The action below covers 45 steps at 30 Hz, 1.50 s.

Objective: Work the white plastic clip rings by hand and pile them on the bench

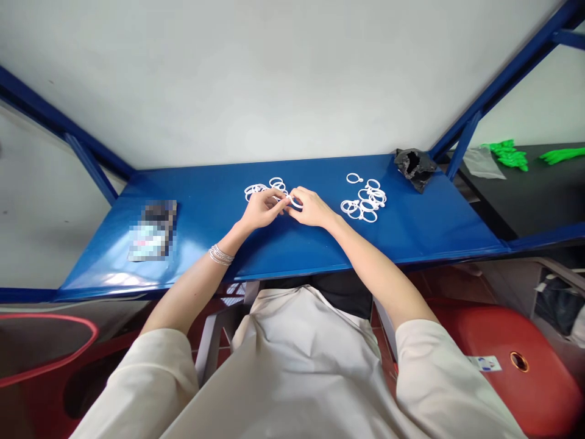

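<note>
Between my two hands, over the middle of the blue table, is a white ring with a thin band. My left hand pinches its left side with thumb and fingertips. On the ring's right side, my right hand has its fingers curled round the band. Just behind my left hand lies a small group of white rings, partly hidden by the fingers. To the right of my right hand is a loose pile of similar white rings, each with a small knob. One single ring lies a little behind that pile.
A crumpled black plastic bag sits at the table's back right corner. A blurred-out flat item lies on the left. Blue frame posts rise at both ends of the blue table. A red stool stands at my right.
</note>
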Motion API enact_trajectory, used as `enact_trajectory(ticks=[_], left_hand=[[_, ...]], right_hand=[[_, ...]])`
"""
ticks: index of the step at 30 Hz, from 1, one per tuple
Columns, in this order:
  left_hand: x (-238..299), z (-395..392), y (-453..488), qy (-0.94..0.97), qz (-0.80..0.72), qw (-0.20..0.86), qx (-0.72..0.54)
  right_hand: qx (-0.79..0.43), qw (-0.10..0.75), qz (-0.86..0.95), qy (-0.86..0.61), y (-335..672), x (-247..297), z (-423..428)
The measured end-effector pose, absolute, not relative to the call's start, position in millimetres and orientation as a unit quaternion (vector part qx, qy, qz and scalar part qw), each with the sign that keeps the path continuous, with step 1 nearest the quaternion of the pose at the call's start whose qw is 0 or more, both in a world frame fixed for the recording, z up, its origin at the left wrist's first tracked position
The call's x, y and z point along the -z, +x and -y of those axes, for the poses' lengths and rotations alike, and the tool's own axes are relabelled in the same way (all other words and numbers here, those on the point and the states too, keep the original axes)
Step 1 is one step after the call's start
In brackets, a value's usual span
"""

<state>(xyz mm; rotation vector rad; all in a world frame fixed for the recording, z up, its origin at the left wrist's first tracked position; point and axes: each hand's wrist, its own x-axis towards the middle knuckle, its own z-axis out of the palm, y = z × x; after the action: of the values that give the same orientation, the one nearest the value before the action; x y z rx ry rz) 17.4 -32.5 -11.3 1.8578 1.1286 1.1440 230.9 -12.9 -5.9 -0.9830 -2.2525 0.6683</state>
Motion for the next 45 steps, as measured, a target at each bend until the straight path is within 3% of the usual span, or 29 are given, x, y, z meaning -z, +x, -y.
enact_trajectory(ticks=[8,14,20,28,34,38,41,45], left_hand=[[12.2,29.4,14.4,0.734,-0.449,0.281,-0.425],[9.0,22.9,6.8,0.695,-0.542,0.144,-0.450],[13.1,17.2,2.1,0.659,-0.591,0.082,-0.458],[22.3,13.1,-0.9,0.642,-0.620,0.054,-0.448],[20.5,14.7,0.1,0.641,-0.621,0.064,-0.447],[15.3,17.4,2.5,0.654,-0.614,0.084,-0.433],[12.3,19.8,6.0,0.675,-0.580,0.124,-0.439],[10.7,23.1,12.4,0.690,-0.549,0.185,-0.435]], right_hand=[[-0.273,0.252,0.843,-0.389,233.3,3.1,11.5],[-0.175,0.246,0.752,-0.586,273.4,3.8,-12.2],[-0.176,0.235,0.650,-0.701,307.6,17.9,-38.4],[-0.173,0.275,0.664,-0.674,298.4,33.0,-43.2],[-0.180,0.235,0.676,-0.674,288.8,14.8,-31.5],[-0.184,0.268,0.680,-0.657,286.9,7.6,-31.5],[-0.253,0.347,0.686,-0.588,279.9,8.8,-33.3],[-0.444,0.426,0.656,-0.437,261.7,12.3,-28.0]])
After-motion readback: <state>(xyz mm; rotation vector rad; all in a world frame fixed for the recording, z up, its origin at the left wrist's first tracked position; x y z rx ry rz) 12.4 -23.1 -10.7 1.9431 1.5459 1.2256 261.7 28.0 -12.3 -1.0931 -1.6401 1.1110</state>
